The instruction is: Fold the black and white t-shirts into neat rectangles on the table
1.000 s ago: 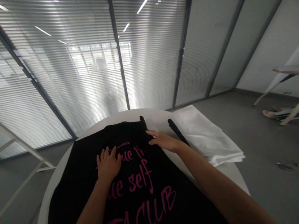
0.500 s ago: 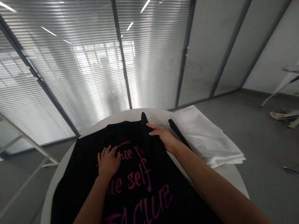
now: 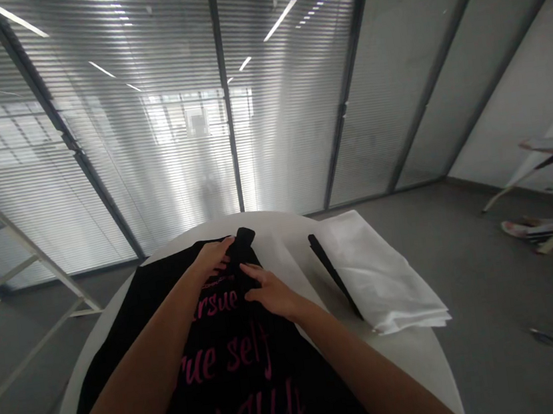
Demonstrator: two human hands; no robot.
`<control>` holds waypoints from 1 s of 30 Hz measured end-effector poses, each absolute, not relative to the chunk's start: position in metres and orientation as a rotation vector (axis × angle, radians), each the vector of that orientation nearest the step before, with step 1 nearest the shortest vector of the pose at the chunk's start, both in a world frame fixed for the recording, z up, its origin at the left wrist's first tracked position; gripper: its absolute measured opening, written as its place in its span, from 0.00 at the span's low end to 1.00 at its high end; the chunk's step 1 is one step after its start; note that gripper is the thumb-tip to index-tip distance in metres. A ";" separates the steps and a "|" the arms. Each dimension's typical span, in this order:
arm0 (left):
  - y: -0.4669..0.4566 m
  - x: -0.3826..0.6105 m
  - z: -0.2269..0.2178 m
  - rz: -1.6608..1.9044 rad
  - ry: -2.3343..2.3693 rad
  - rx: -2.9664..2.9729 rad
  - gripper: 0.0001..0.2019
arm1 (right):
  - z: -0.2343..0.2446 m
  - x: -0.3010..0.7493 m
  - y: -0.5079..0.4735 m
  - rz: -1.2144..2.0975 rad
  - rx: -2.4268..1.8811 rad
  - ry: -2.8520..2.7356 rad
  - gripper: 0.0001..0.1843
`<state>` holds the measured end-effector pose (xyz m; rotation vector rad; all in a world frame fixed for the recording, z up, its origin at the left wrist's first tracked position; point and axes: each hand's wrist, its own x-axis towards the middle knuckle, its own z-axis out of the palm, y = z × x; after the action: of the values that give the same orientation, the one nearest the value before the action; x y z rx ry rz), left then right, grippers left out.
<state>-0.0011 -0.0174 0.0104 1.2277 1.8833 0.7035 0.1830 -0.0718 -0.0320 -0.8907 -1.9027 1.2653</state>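
On black cloth [image 3: 229,392], both hands [image 3: 211,258] [image 3: 270,293] outstretched

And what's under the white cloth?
The table holds up the white cloth, and something black peeks out along its left edge. The rest underneath is covered, so I can't tell how far the black thing goes.

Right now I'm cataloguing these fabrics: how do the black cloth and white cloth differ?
The black cloth bears pink lettering; the white cloth shows none. The black cloth covers more table than the white cloth. Left hand and right hand are on the black cloth, off the white cloth. Both cloths lie on the table.
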 end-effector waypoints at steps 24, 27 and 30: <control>-0.013 -0.110 0.043 0.926 1.862 1.437 0.13 | -0.005 0.093 -0.118 1.277 -1.089 -1.905 0.17; -0.024 -0.145 0.045 0.930 1.930 1.353 0.15 | 0.002 0.052 -0.128 1.269 -1.036 -1.963 0.20; -0.031 -0.180 0.036 0.972 2.016 1.278 0.18 | 0.001 0.012 -0.132 1.275 -1.015 -2.002 0.23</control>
<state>-0.1799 -0.0311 0.0359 1.2780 2.0162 0.9720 0.0122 -0.1321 0.0009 -1.0148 -2.0024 1.2752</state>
